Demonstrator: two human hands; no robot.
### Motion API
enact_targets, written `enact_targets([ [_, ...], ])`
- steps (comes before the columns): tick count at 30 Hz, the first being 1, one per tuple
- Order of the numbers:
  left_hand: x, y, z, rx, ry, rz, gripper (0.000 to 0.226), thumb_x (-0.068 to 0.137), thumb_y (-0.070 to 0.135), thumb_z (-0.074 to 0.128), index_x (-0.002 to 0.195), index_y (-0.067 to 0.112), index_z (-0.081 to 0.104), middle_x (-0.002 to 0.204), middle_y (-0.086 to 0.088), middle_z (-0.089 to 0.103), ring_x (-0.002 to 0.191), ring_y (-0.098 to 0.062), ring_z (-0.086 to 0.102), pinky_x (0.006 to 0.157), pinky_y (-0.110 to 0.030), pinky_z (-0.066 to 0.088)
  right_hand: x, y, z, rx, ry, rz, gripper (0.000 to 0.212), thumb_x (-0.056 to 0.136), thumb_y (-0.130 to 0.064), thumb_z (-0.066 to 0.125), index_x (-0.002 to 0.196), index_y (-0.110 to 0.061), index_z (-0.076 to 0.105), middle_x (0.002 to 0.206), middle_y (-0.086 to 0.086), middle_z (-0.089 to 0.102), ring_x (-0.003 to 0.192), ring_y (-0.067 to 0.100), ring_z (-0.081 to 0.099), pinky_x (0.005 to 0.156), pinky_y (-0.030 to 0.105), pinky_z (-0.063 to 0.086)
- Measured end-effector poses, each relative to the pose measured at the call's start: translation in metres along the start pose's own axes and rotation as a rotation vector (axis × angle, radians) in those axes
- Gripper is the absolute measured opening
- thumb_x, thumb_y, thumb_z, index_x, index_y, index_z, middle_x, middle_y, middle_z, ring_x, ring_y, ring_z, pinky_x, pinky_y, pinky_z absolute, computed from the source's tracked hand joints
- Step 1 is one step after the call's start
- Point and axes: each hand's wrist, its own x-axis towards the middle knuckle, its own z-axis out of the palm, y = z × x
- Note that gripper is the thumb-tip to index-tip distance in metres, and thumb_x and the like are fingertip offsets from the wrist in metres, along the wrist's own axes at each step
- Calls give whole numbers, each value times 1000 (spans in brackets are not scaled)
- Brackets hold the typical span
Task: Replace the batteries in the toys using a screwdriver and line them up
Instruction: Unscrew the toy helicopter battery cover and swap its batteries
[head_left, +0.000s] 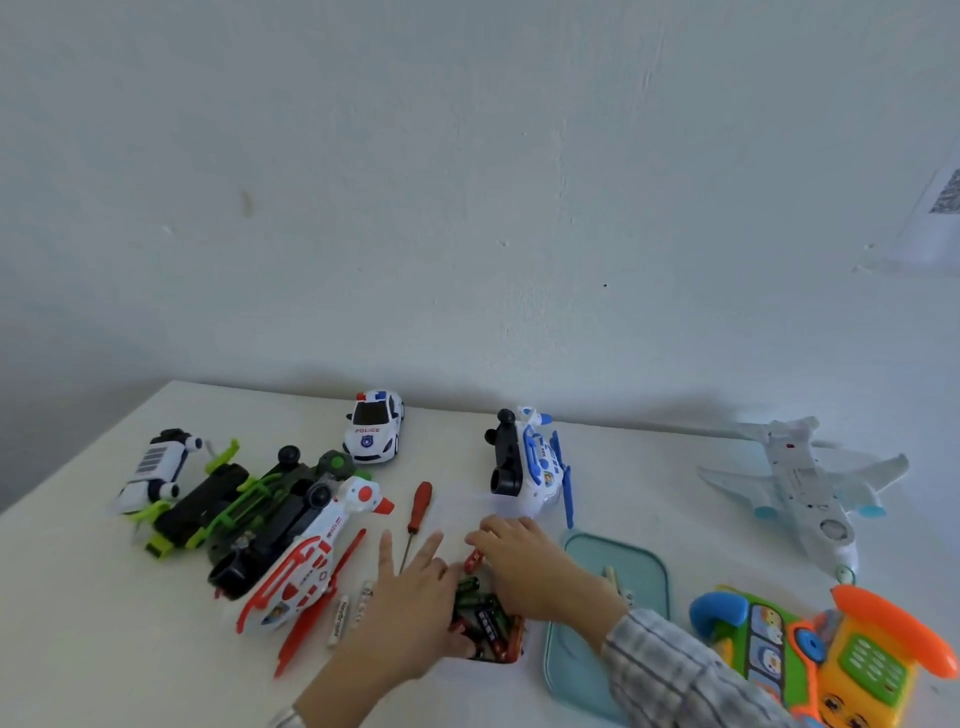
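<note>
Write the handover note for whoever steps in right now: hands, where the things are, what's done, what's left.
Left hand: fingers spread, resting at the battery container.
Right hand: pinching a red battery above the container.
Screwdriver lies on the table, untouched, between the red helicopter and the blue helicopter.
Loose white batteries lie beside the red helicopter.
Helicopters and the plane lie overturned; the police car stands upright.
Left: fit batteries, close the compartments, line up the toys.
</note>
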Motion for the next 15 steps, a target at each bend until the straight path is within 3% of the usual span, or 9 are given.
enact_targets([
  [6, 8, -4, 0, 27, -10, 43, 66, 90, 55, 53, 136, 11, 38, 140, -9, 41, 143, -24, 12, 113, -60, -7, 6, -3, 12, -117, 45, -1, 43, 89, -27, 42, 132, -24, 44, 125, 6, 48, 102, 28, 50, 94, 41, 29],
  [10, 8, 2, -4, 248, -8, 99, 43, 96, 39, 51, 124, 6, 47, 123, -12, 50, 129, -29, 31, 106, -66, -15, 7, -5, 14, -169, 48, 11, 29, 94, -26, 40, 123, -19, 43, 113, 13, 51, 86, 29, 55, 88, 42, 31],
  [15, 11, 3, -7, 298, -37, 135, 31, 98, 30, 48, 118, 7, 54, 116, -13, 56, 122, -29, 37, 111, -68, -5, 6, -10, 8, -218, 0, 17, 23, 93, -14, 45, 116, -11, 48, 107, 16, 56, 94, 29, 54, 92, 42, 32],
])
